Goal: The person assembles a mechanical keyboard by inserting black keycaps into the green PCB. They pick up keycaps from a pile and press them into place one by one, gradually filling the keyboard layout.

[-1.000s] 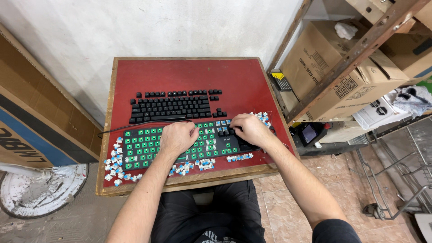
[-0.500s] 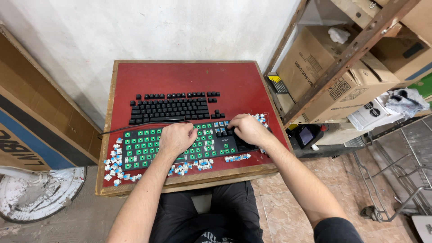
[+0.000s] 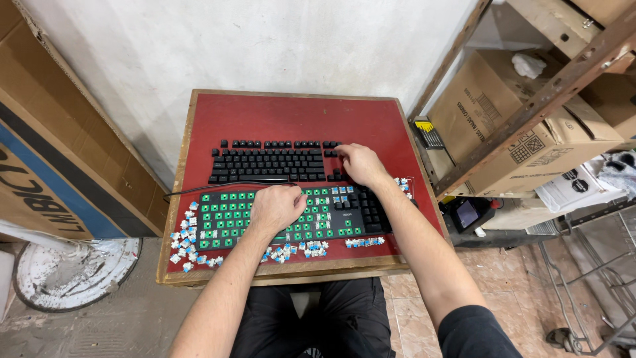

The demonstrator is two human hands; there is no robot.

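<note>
Hands over two keyboards on a small red-topped table (image 3: 291, 116) with a wooden rim, set against a white wall.

Left hand (image 3: 277, 207) lies palm-down on the near keyboard (image 3: 265, 215), a stripped board with a green plate, most keycaps off and bare switches showing. Fingers curled loosely, resting on the plate near its middle; whether they pinch a switch cannot be told from this view.

Right hand (image 3: 354, 164) is reached across to the right end of the far keyboard (image 3: 275, 161), a black board with all keycaps on. Fingertips press down on the keys at that end; fingers bent, nothing seen grasped. The forearm crosses above the black right-hand section of the near keyboard.

Far keyboard lies just behind the near one, parallel, the two almost touching. A black cable (image 3: 218, 186) runs between them and off the left table edge.

Loose switches (image 3: 187, 235), blue and white, are scattered at the left of the near keyboard, along its front edge, and in a small group by its right end.

Cardboard boxes (image 3: 523, 126) sit on a metal rack at right; a flat carton (image 3: 59, 166) leans at left.
</note>
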